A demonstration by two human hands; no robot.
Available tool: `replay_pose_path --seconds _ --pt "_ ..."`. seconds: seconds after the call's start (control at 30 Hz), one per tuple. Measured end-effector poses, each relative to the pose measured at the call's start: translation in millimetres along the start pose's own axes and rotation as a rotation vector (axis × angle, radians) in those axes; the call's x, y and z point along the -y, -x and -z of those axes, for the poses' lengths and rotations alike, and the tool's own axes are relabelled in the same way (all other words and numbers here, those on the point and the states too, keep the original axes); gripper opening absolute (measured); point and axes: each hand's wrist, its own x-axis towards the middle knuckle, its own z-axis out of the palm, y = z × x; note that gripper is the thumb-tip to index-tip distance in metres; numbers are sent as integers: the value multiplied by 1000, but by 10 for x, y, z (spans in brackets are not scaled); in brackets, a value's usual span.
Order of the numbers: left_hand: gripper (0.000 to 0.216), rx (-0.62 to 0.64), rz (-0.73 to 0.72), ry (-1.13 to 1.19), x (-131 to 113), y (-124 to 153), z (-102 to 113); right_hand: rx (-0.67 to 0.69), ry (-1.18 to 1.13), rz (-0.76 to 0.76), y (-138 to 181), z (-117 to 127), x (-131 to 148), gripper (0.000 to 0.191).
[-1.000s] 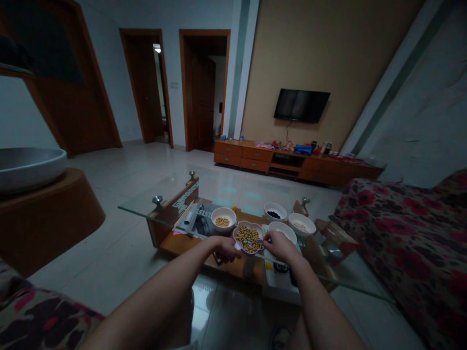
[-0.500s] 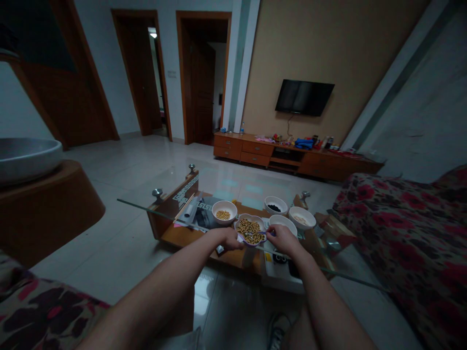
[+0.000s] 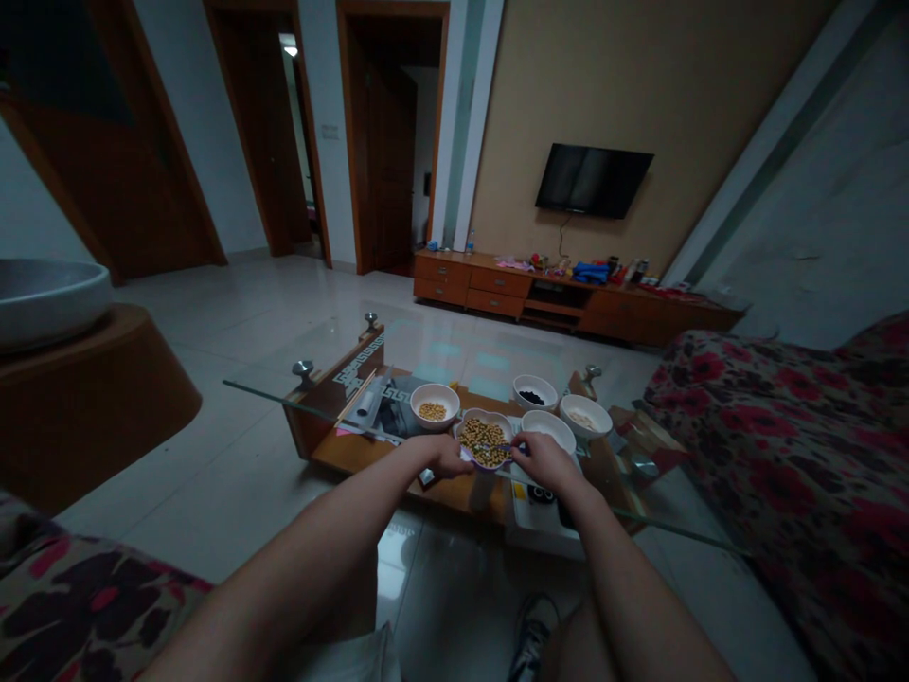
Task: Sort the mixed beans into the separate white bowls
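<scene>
Sorting under way and far from finished: left hand (image 3: 446, 457) grips the rim of the purple bowl (image 3: 485, 439), full of mixed beans on the glass table (image 3: 284, 403), while right hand (image 3: 543, 461) pinches a small utensil over it; three white bowls (image 3: 436, 405) beyond hold only small portions

On the glass desk (image 3: 284, 403), the left hand (image 3: 444, 457) grips the near rim of a purple-edged bowl of mixed beans (image 3: 484, 439). The right hand (image 3: 543, 461) holds a small utensil (image 3: 501, 447) over the beans. Four white bowls stand just beyond: yellow beans (image 3: 435, 404), black bits (image 3: 535, 392), pale bits (image 3: 585, 416), and one beside the right hand (image 3: 547, 429).
</scene>
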Motion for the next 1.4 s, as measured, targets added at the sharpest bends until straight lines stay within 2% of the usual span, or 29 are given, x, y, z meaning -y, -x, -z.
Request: replay_pose_path --seconds 0.4,0.6,1.4 --pt "53 -28 -1 -26 87 -92 -73 32 35 6 -72 -78 13 26" --pt "49 -16 -14 50 109 -102 -85 31 37 10 -77 -111 -1 25" --pt "46 -23 -44 19 119 -118 -93 43 40 33 -67 -94 9 26"
